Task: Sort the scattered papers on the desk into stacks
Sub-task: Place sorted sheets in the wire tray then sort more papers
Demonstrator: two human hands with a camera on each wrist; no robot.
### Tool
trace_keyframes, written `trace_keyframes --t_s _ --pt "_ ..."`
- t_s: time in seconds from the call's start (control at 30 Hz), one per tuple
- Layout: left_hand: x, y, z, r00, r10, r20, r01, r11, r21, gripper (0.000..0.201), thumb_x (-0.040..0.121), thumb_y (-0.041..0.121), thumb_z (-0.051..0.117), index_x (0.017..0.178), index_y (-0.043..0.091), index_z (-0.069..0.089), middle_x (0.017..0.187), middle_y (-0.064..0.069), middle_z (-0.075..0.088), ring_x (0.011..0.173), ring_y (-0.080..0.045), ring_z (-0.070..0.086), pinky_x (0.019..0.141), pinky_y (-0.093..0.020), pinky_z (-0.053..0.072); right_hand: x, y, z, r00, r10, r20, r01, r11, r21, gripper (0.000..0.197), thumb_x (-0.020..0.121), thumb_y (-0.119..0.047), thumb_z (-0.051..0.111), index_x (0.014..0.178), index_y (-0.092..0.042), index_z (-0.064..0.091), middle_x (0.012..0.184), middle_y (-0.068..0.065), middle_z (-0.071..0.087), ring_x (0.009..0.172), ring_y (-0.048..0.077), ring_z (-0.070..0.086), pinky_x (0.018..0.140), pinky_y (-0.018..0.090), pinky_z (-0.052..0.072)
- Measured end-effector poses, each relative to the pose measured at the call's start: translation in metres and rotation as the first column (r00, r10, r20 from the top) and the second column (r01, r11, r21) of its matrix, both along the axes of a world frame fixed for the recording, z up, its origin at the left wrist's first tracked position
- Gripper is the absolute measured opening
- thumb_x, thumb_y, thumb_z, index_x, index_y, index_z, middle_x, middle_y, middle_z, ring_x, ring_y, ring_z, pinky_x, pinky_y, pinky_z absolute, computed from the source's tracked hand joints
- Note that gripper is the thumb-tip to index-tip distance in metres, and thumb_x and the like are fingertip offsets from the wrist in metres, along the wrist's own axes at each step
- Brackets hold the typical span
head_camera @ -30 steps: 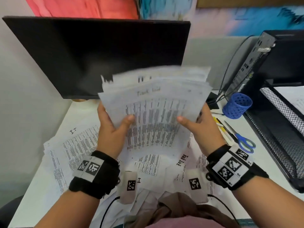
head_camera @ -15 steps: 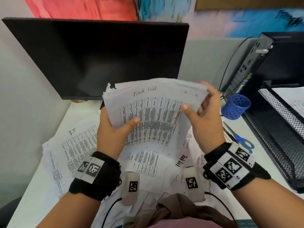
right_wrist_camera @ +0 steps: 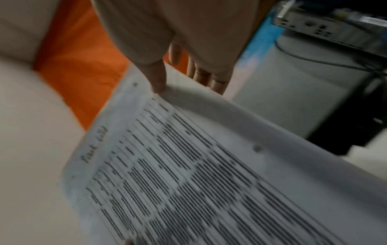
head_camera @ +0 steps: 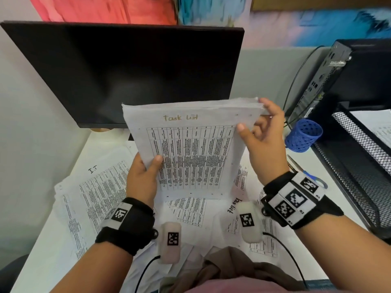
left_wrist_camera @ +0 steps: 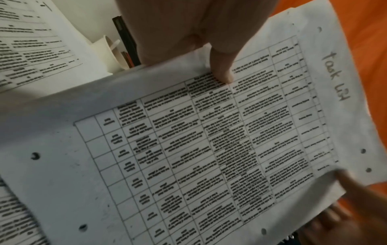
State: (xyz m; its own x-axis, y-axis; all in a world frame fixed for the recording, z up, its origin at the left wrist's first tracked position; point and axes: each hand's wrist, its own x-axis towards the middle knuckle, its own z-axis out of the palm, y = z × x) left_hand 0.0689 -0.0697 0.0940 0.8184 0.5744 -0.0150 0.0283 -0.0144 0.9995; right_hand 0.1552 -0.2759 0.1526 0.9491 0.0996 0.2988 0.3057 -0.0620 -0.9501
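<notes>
Item 1: "Task list" sheaf (head_camera: 190, 153), many printed table sheets, held upright above the desk (head_camera: 42, 246) in front of the monitor (head_camera: 127, 77), edges nearly flush.
Left hand (head_camera: 141, 178): grips the lower left edge, thumb on the front sheet, fingers behind.
Right hand (head_camera: 264, 144): thumb on the right margin, fingers curled round the top right corner.
Item 2: "IT" pile (head_camera: 95, 187), flat at desk left, edges uneven.
Item 3: loose sheets (head_camera: 190, 210), some headed "Task list", spread below the sheaf.
Progress, as judged: roughly midway; 1 heading gathered in hand, 1 pile roughed out. Left: set the sheaf down, collect the loose sheets, square both piles.
Nearby: blue pen cup (head_camera: 303, 135), scissors (head_camera: 311, 178), mesh tray (head_camera: 364, 157)
</notes>
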Motion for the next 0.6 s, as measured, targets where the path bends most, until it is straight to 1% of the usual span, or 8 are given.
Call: trace_keyframes --t_s 0.1,0.17,0.27,0.33,0.43,0.5,0.57,0.6 --pt "-0.002 -0.003 0.004 0.999 0.008 0.040 -0.006 0.999 -0.041 0.034 0.096 0.014 0.052 0.129 0.023 0.054 0.115 0.010 0.068 0.107 -0.005 0.063 0.095 -0.032 0.049 -0.010 0.003 -0.026 0.981 0.061 -0.181 -0.088 0.986 -0.142 0.042 0.091 -0.017 0.056 0.128 -0.028 0.041 0.112 -0.019 0.059 0.104 -0.006 0.057 0.098 0.031 0.048" --pt "-0.002 -0.006 0.007 0.997 0.025 0.068 -0.023 1.000 -0.021 0.033 0.097 0.017 0.051 0.126 0.030 0.052 0.115 0.013 0.067 0.107 -0.001 0.062 0.092 -0.028 0.049 -0.016 0.006 -0.037 0.972 0.048 -0.230 -0.089 0.981 -0.173 0.036 0.095 -0.018 0.051 0.128 -0.030 0.045 0.114 -0.023 0.058 0.107 -0.011 0.051 0.099 0.027 0.044" --pt "-0.004 -0.015 0.015 0.993 0.011 0.119 -0.021 0.997 0.077 0.032 0.098 0.023 0.046 0.122 0.045 0.044 0.110 0.025 0.063 0.102 0.012 0.059 0.080 -0.013 0.049 -0.019 0.007 -0.035 0.987 -0.027 -0.158 0.007 0.992 -0.123 0.031 0.097 -0.014 0.045 0.126 -0.025 0.046 0.113 -0.020 0.059 0.103 -0.015 0.052 0.088 0.008 0.043" --pt "-0.006 -0.022 0.015 0.991 -0.032 0.131 0.016 0.992 0.124 0.035 0.100 0.022 0.042 0.119 0.050 0.039 0.108 0.030 0.059 0.100 0.017 0.056 0.075 -0.004 0.047 -0.021 0.007 -0.032 0.994 -0.053 -0.100 0.046 0.996 -0.071 0.029 0.097 -0.011 0.045 0.117 -0.032 0.044 0.110 -0.023 0.057 0.099 -0.017 0.053 0.081 0.001 0.042" --pt "-0.008 -0.028 0.000 0.993 -0.066 0.099 0.054 0.991 0.121 0.038 0.100 0.018 0.042 0.126 0.044 0.035 0.110 0.035 0.056 0.103 0.019 0.052 0.083 -0.008 0.045 -0.023 0.006 -0.040 0.989 -0.027 -0.146 0.010 0.993 -0.122 0.035 0.096 -0.008 0.047 0.120 -0.034 0.040 0.110 -0.025 0.056 0.094 -0.021 0.053 0.076 -0.003 0.040" --pt "-0.006 -0.027 -0.015 0.997 -0.073 0.037 0.069 0.993 0.100 0.037 0.100 0.016 0.043 0.124 0.044 0.036 0.104 0.043 0.056 0.100 0.022 0.051 0.085 -0.010 0.042 -0.023 0.004 -0.053 0.968 -0.065 -0.240 -0.001 0.965 -0.264 0.036 0.097 -0.010 0.046 0.129 -0.025 0.043 0.114 -0.017 0.058 0.088 -0.016 0.053 0.075 0.000 0.039" --pt "-0.004 -0.024 -0.025 0.997 -0.069 -0.018 0.070 0.994 0.082 0.041 0.100 0.015 0.044 0.133 0.038 0.038 0.101 0.045 0.056 0.097 0.025 0.051 0.087 -0.015 0.040 -0.021 0.001 -0.067 0.945 -0.118 -0.305 0.007 0.940 -0.341 0.040 0.097 -0.012 0.045 0.136 -0.021 0.043 0.126 -0.006 0.058 0.101 0.000 0.050 0.086 0.015 0.038" --pt "-0.002 -0.024 -0.028 0.997 -0.067 -0.041 0.070 0.995 0.071 0.043 0.100 0.015 0.045 0.138 0.031 0.037 0.102 0.044 0.056 0.097 0.024 0.051 0.089 -0.017 0.039 -0.020 0.000 -0.071 0.938 -0.131 -0.320 0.007 0.933 -0.360 0.040 0.098 -0.013 0.044 0.137 -0.020 0.044 0.128 -0.004 0.057 0.107 0.004 0.048 0.089 0.018 0.035"
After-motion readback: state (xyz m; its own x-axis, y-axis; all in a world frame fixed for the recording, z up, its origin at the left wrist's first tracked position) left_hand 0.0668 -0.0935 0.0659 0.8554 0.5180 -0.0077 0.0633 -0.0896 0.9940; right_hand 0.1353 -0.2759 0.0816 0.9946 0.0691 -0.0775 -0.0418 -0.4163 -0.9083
